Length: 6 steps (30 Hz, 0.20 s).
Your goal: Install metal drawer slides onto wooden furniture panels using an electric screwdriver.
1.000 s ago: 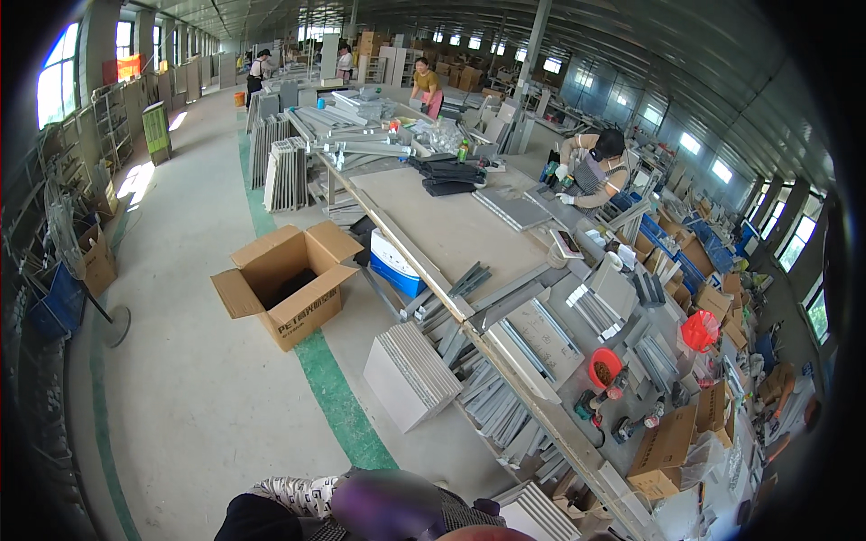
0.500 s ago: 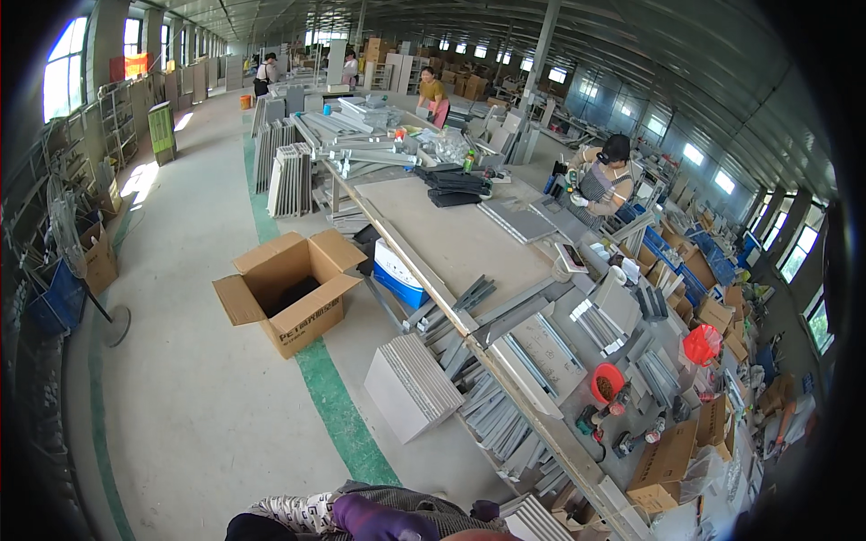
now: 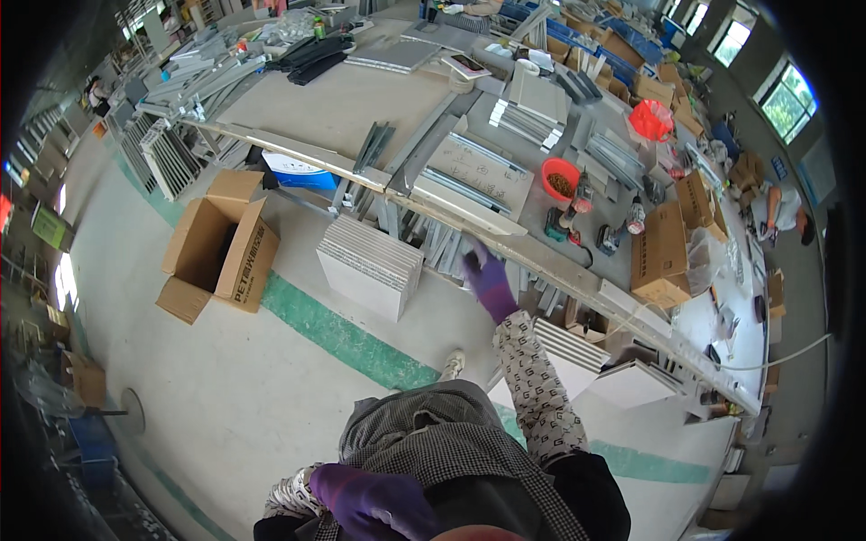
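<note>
My right hand [image 3: 492,284], in a purple glove, reaches out in front of me beside the edge of the long workbench [image 3: 577,278]. Its fingers look apart, a little blurred, and I see nothing in them. Below and around it, grey metal strips [image 3: 444,245] lie under the bench. A stack of pale panels [image 3: 368,270] stands on the floor to its left, and another panel stack [image 3: 564,356] is beside my right forearm. My left hand [image 3: 374,500], also in a purple glove, is close against my checked apron. Its fingers are mostly hidden.
An open cardboard box [image 3: 244,261] stands on the floor at left. On the bench are a red bowl [image 3: 559,169] of small brownish pieces, cordless drills [image 3: 583,194], a marked panel [image 3: 478,171] and another cardboard box [image 3: 663,252]. A cable [image 3: 776,362] hangs off the right end.
My view has swung down and to the right, so the bench fills more of it. My right arm has come into view, stretched toward the bench edge. My left hand stays near my body.
</note>
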{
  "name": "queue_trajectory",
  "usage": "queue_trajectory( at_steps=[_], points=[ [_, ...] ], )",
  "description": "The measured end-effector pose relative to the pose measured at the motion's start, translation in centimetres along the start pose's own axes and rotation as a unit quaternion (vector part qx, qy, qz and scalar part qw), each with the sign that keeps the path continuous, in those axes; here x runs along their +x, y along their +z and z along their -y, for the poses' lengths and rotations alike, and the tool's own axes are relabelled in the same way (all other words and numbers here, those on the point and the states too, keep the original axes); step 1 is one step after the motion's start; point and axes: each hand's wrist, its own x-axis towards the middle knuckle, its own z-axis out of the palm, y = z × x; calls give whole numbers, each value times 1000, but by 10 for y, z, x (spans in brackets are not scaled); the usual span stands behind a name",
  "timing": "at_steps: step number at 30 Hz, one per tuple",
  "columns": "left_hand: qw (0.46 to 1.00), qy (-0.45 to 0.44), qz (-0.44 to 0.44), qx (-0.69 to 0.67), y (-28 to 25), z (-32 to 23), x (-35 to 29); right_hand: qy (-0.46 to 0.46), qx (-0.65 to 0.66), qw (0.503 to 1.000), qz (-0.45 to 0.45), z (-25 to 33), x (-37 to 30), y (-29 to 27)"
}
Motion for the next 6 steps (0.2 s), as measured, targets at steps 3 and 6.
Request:
queue_trajectory(
  at_steps=[3,6],
  points=[
    [999,-2,-10,-44,-4,22,-12,-13,21,996,-81,100,37,-45],
    [998,-7,-5,-68,-12,26,-5,-17,103,979,-177,120,41,-66]
  ],
)
